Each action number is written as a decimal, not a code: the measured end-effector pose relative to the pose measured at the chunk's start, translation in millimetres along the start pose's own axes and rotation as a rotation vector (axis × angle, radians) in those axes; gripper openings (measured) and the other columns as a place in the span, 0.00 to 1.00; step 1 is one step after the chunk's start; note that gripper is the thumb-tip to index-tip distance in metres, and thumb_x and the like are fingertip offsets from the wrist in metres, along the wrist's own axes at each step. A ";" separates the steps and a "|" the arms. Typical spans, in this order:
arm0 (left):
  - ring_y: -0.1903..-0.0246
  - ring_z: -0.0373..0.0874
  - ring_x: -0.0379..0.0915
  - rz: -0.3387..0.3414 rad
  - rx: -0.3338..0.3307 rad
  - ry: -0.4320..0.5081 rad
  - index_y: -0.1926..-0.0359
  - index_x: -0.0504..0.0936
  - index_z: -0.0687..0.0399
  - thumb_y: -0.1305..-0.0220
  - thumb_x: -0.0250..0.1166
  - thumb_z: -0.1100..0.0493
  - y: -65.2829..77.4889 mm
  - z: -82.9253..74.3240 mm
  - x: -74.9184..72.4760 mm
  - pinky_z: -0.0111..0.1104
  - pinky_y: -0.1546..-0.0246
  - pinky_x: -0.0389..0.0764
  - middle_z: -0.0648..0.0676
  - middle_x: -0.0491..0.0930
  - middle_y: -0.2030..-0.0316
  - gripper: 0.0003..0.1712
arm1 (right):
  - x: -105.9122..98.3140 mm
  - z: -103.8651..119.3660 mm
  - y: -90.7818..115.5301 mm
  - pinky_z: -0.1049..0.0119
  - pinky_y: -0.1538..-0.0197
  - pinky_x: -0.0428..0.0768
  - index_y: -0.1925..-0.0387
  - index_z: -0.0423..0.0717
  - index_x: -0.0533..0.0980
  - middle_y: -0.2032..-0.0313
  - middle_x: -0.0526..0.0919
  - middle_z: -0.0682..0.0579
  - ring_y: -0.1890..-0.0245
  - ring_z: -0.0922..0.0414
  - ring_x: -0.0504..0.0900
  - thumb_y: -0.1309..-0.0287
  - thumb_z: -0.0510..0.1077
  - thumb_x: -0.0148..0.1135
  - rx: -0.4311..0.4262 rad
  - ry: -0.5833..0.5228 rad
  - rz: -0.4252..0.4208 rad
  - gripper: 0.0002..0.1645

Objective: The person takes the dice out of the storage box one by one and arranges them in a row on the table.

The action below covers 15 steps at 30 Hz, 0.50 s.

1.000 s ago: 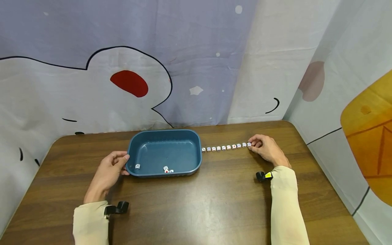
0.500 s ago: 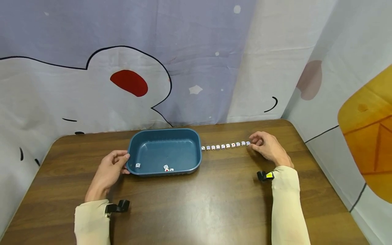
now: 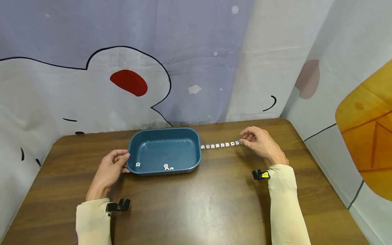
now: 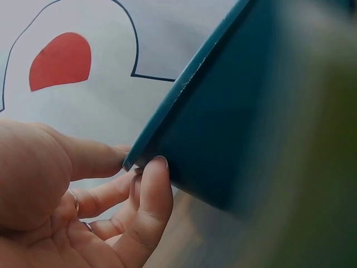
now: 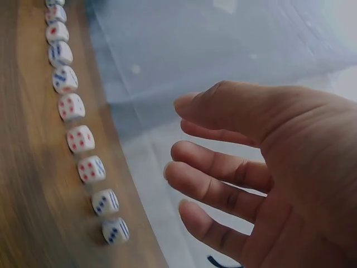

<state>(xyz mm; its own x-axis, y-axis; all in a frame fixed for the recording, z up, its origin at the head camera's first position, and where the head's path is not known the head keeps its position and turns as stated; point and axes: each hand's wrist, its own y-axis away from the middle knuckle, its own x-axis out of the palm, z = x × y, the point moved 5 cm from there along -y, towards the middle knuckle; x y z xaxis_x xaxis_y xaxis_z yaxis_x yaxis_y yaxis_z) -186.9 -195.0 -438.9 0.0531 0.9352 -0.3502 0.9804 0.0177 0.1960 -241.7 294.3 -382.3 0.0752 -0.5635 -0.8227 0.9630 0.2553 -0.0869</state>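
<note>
At the far left, a cream long sleeve (image 3: pixel 93 221) is covering the person's left forearm, and a small black wrist-worn device (image 3: pixel 117 206) is sitting at its cuff. The left hand (image 3: pixel 106 172) is clamping the left end of a dark teal, rounded-rectangular tray (image 3: pixel 171 149), its thumb lying at the rim and its fingers bearing on the outer wall beneath. The tray is resting on a brown wood-grain table (image 3: pixel 214 197). Inside it, a single white cube-shaped die (image 3: pixel 138 165) is lying near the left end, and a small cluster of white dice (image 3: pixel 166 166) is lying farther right, by the near wall, which is partly hiding them.

To the right of the tray, a straight row of small white dice with red and blue pips (image 3: pixel 217 146) is running along the table, starting just beside the tray's right end, with narrow gaps showing between the dice. The right hand (image 3: pixel 264 144) is hovering by the row's right end, its thumb and fingertips standing apart and holding nothing. From the head view it is partly covering the last dice; the right wrist view is showing them on the table, clear of the fingers.
</note>
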 end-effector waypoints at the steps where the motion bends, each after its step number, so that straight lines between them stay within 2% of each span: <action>1: 0.68 0.36 0.75 -0.002 -0.002 -0.004 0.36 0.64 0.65 0.26 0.50 0.50 -0.3 -0.2 -0.1 0.31 0.65 0.85 0.61 0.75 0.57 0.27 | 1.8 3.0 -1.5 0.65 0.59 0.79 0.56 0.47 0.79 0.63 0.82 0.52 0.64 0.57 0.78 0.42 0.44 0.67 -0.006 0.001 0.009 0.12; 5: 0.67 0.36 0.75 -0.008 -0.002 -0.007 0.35 0.64 0.65 0.26 0.50 0.50 -2.2 -2.0 0.6 0.31 0.64 0.85 0.62 0.74 0.54 0.28 | 8.0 14.2 -5.4 0.62 0.58 0.79 0.57 0.45 0.79 0.63 0.82 0.52 0.64 0.57 0.78 0.42 0.44 0.66 -0.031 -0.001 0.032 0.12; 9: 0.68 0.35 0.74 -0.011 -0.011 -0.008 0.35 0.65 0.65 0.26 0.50 0.50 -2.2 -3.7 1.9 0.30 0.63 0.85 0.61 0.74 0.54 0.28 | 13.7 26.9 -9.2 0.65 0.59 0.78 0.58 0.46 0.80 0.65 0.82 0.54 0.65 0.58 0.79 0.41 0.44 0.65 -0.066 -0.011 0.053 0.10; 15: 0.69 0.35 0.74 -0.026 -0.022 -0.007 0.37 0.66 0.64 0.26 0.51 0.52 -3.5 -3.1 2.9 0.32 0.63 0.85 0.60 0.75 0.55 0.25 | 27.4 51.8 -19.6 0.64 0.61 0.81 0.59 0.46 0.80 0.66 0.82 0.56 0.67 0.59 0.79 0.40 0.44 0.64 -0.164 -0.022 0.108 0.09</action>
<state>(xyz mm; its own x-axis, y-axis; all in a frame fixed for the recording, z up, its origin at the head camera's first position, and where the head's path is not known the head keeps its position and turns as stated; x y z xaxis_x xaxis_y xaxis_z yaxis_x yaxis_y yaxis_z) -190.8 -191.3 -437.7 0.0294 0.9317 -0.3621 0.9771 0.0495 0.2068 -245.1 233.2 -374.1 0.1827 -0.5427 -0.8198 0.8941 0.4386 -0.0911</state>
